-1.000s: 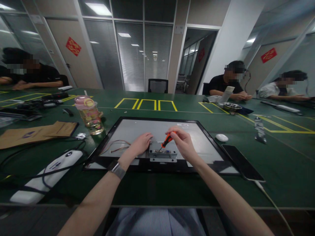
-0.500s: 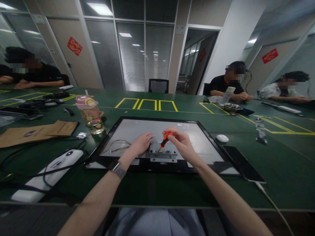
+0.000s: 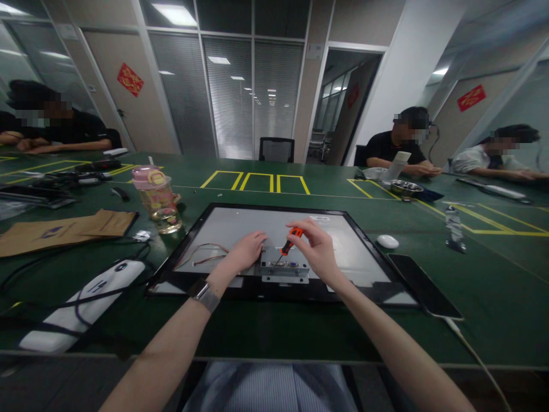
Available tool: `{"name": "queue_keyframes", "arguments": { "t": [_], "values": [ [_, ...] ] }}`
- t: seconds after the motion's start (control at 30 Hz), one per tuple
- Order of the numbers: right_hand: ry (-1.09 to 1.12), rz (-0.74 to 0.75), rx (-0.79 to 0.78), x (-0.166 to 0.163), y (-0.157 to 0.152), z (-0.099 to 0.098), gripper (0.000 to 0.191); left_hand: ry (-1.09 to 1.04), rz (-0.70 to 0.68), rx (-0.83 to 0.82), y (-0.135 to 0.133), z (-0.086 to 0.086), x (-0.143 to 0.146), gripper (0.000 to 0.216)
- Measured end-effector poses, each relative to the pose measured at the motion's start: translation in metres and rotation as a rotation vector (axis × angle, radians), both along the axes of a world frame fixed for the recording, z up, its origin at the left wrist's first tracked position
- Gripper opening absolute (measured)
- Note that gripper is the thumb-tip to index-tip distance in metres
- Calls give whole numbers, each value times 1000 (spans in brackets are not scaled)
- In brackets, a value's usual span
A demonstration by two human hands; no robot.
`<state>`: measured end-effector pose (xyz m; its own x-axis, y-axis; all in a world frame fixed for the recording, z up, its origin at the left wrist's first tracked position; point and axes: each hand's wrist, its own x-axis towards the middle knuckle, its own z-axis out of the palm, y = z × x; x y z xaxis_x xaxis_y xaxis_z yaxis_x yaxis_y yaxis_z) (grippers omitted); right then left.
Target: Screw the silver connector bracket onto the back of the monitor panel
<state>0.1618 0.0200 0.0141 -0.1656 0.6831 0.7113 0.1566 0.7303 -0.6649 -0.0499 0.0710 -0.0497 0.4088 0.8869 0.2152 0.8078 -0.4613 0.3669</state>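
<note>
A flat monitor panel [image 3: 240,226] lies back side up on the green table in front of me. A small metal bracket with connector ports [image 3: 286,266] sits on its near middle. My right hand [image 3: 315,249] pinches a small orange-handled screwdriver [image 3: 290,240], tip down on the bracket. My left hand [image 3: 244,252] rests with curled fingers on the panel, touching the bracket's left edge; a watch is on that wrist. Thin coloured wires [image 3: 206,252] loop on the panel's left side.
A pink-lidded bottle [image 3: 156,197] stands left of the panel, with brown paper bags [image 3: 64,229] and a white power strip [image 3: 81,303] with black cables nearer me. A white mouse [image 3: 387,241] and a phone [image 3: 422,284] lie to the right. Three other people sit at the table's far sides.
My right hand has shifted its finger grip on the screwdriver handle, which has tilted slightly. My left hand has stayed in place.
</note>
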Motion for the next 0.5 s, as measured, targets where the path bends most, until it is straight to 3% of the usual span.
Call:
{"name": "queue_keyframes", "arguments": {
  "t": [0.1,0.23,0.33,0.5],
  "values": [
    [-9,12,25,1,-2,3,22,24,9,-5,-1,1,0,41],
    [15,196,-94,6,-4,7,32,63,15,-14,-2,2,0,42],
    [61,236,-173,7,-2,7,26,40,10,1,-1,0,0,42],
    [186,190,-159,2,-2,5,11,23,11,10,1,-3,-1,41]
  ]
}}
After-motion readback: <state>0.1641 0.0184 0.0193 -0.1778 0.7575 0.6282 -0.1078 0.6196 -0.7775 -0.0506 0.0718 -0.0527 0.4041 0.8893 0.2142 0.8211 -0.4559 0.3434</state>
